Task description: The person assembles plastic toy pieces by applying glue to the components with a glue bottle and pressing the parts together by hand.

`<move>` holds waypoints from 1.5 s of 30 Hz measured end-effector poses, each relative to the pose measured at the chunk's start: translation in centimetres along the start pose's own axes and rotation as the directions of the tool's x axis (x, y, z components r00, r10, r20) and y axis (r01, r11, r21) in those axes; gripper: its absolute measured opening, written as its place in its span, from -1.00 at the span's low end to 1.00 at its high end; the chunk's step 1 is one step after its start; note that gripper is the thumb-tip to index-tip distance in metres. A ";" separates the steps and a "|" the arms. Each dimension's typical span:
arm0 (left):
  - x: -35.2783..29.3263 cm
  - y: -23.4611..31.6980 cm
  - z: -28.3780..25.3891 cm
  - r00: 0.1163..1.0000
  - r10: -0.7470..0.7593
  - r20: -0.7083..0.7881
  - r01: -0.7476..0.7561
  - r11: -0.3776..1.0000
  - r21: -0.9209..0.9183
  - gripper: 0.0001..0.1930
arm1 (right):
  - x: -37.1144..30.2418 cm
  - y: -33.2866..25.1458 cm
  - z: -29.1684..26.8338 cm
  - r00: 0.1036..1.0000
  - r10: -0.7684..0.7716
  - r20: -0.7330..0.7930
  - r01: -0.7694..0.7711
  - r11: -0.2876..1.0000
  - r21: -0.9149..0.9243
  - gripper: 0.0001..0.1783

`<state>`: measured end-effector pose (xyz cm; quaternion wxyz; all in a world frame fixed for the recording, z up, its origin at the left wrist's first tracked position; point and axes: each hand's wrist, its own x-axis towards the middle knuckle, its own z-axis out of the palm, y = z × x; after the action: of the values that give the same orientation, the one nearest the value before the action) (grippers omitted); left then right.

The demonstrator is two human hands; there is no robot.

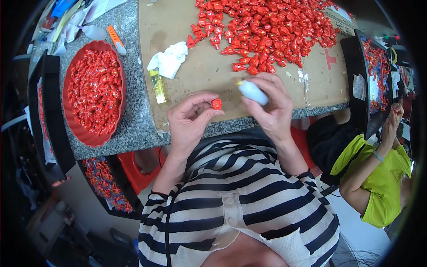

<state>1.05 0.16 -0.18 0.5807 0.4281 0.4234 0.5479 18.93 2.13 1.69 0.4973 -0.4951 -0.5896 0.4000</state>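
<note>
Between the thumb and forefinger of my left hand (191, 116) is a small red plastic piece (216, 104), round at the end that shows. My right hand (272, 104) grips a small white squeeze bottle (253, 92), tilted with its yellowish tip (239, 83) toward the upper left. The bottle and the red piece are apart, both held above the near edge of a cardboard sheet (191, 84). Farther off on the cardboard lies a large heap of similar red pieces (275, 31). My fingers hide part of the bottle and of the held piece.
Left on the granite table (138, 129) stands a red scalloped basin (94, 144) full of red pieces. An orange cutter (116, 40) lies beside it. A yellow lighter (158, 86) and crumpled white tissue (169, 60) rest on the cardboard. A co-worker in a yellow-green shirt (387, 178) sits at right.
</note>
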 end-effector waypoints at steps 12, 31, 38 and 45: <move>-0.5 -0.1 -0.2 0.999 -0.033 -0.016 0.033 0.999 0.017 -0.75 | 0.7 1.1 2.7 0.996 -0.075 0.041 0.080 0.987 -0.139 -0.63; -0.1 -0.1 -0.2 0.998 -0.050 -0.029 0.050 0.999 0.003 -0.76 | 9.1 -1.3 -2.6 0.953 -0.297 0.063 0.293 0.847 -0.443 -0.73; -0.4 -0.1 -0.2 0.998 -0.056 -0.035 0.056 0.998 -0.001 -0.76 | 22.6 2.8 -5.9 0.945 -0.289 0.150 0.299 0.585 -0.754 -0.78; -0.3 0.3 0.0 0.996 -0.081 -0.032 0.082 0.996 0.032 -0.75 | 24.8 3.9 -4.8 0.944 -0.195 0.266 0.318 0.328 -0.890 -0.79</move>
<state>0.93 -0.12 0.10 0.5888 0.4118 0.4584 0.5230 24.05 27.09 3.51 0.1588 -0.5648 -0.8079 -0.0549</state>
